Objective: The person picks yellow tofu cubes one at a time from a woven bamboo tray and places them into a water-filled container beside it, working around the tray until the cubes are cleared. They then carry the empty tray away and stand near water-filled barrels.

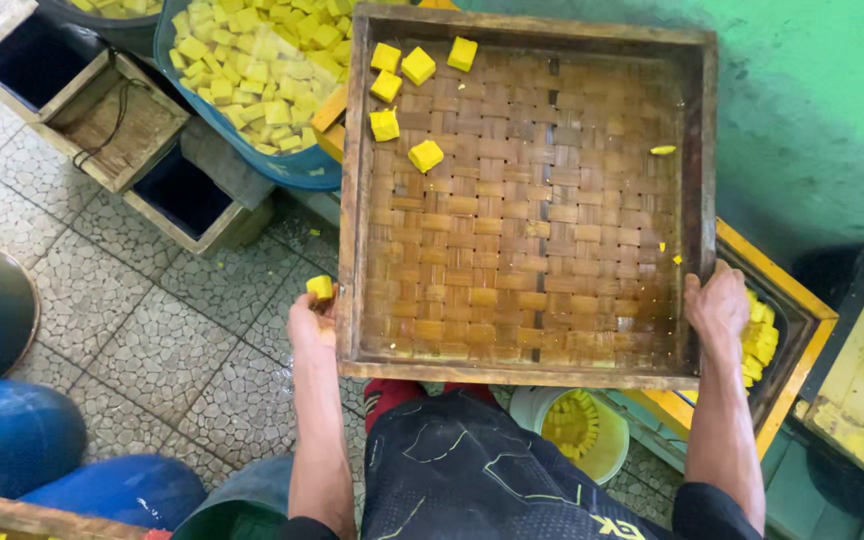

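Observation:
I hold a square wooden tray point(527, 375) with a woven bamboo bottom, tilted away from me. My left hand point(313, 322) grips its near left corner, and a yellow cube point(320, 287) rests on that hand. My right hand point(715, 305) clamps the near right edge. Several yellow cubes point(402, 85) lie at the tray's far left corner, and small yellow scraps point(663, 150) lie near its right side. Beyond that corner stands a blue tub point(297, 170) heaped with yellow cubes point(247, 60).
Open wooden boxes point(112, 120) stand on the cobbled floor point(152, 330) at the left. Blue barrels point(7, 430) sit at the near left. A yellow-framed tray point(802, 320) with cubes lies under my right hand, and a white bucket point(577, 425) stands below. A green wall point(812, 110) is at the right.

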Demonstrator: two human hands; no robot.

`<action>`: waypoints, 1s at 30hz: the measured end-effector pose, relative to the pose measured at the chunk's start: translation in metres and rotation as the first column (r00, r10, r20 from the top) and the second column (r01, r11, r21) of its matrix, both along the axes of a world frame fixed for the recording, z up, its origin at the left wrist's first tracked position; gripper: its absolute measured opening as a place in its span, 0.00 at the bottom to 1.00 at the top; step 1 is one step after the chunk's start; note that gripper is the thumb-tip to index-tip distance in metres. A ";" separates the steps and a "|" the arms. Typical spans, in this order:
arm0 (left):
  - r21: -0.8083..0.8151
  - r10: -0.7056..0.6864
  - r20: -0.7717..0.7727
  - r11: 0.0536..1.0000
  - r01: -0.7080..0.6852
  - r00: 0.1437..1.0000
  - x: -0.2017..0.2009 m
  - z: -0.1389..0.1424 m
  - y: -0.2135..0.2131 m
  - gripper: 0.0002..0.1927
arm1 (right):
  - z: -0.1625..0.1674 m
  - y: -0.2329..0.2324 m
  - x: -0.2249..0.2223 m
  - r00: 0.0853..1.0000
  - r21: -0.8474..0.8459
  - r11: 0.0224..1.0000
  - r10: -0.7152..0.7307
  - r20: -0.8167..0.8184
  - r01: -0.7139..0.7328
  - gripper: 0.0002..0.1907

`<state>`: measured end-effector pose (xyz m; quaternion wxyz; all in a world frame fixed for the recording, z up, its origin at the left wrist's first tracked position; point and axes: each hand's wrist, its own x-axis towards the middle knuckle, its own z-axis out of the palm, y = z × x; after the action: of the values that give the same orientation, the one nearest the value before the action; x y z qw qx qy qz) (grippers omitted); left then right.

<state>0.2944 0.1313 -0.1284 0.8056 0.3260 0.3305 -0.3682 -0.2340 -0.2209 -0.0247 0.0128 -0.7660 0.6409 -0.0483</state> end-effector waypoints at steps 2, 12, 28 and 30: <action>-0.006 0.015 0.048 1.000 -0.015 0.999 -0.005 0.005 0.010 0.14 | -0.003 -0.003 0.011 0.998 0.016 0.998 -0.058 0.003 0.058 0.23; 0.035 0.143 0.496 0.982 -0.184 0.857 -0.005 0.080 -0.008 0.13 | 0.055 -0.004 0.275 0.666 -0.179 0.937 0.340 0.665 -0.299 0.15; -0.039 -0.136 0.561 0.981 0.190 0.816 -0.006 0.082 -0.060 0.20 | 0.075 -0.011 0.536 0.546 -0.114 0.933 0.296 0.784 -0.342 0.21; -0.047 -0.124 0.566 0.982 0.183 0.815 0.001 0.083 -0.068 0.20 | 0.073 -0.003 0.543 0.593 -0.209 0.919 0.378 0.711 -0.335 0.21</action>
<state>0.2958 0.0632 -0.0450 0.8497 0.4049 0.0335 -0.3361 0.3088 -0.2239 0.0478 0.2601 -0.7921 0.4123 -0.3673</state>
